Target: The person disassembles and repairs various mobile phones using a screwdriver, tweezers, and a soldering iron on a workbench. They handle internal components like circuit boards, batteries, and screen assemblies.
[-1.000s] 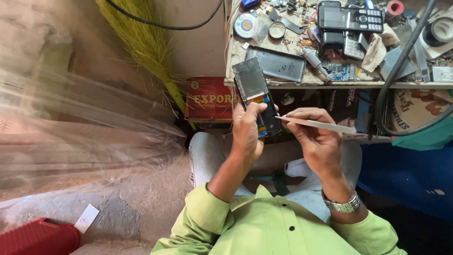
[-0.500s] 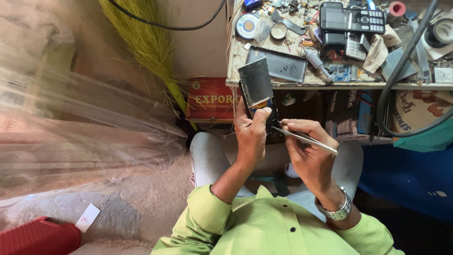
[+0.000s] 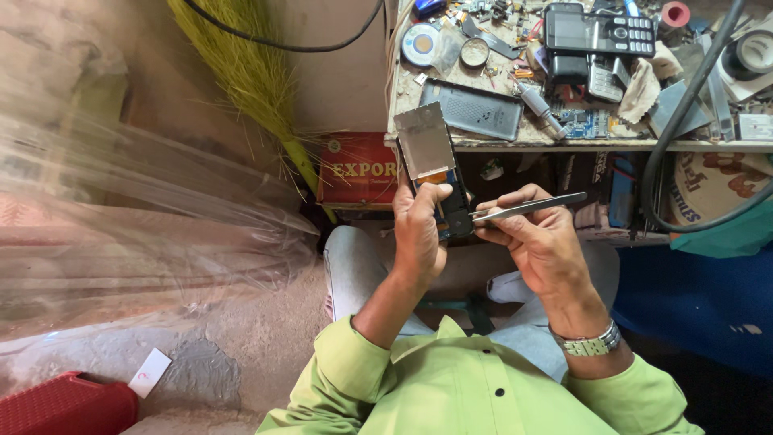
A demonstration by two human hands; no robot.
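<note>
Below, red box (image 3: 358,171); left hand (image 3: 420,234) gripping phone (image 3: 439,173), right hand (image 3: 541,242) pinching tweezers (image 3: 527,207).

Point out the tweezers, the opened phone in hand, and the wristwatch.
tweezers (image 3: 531,207), head view, middle of the metal shaft.
opened phone (image 3: 424,147), head view, on its lifted grey screen panel.
wristwatch (image 3: 592,345), head view, metal band on the right wrist.

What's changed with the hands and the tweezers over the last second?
The right hand swung the thin metal tweezers from pointing down and right to nearly level, tips at the opened dark phone with the flipped-up silver screen panel. The left hand kept holding the phone, lifted slightly toward the cluttered workbench.
</note>
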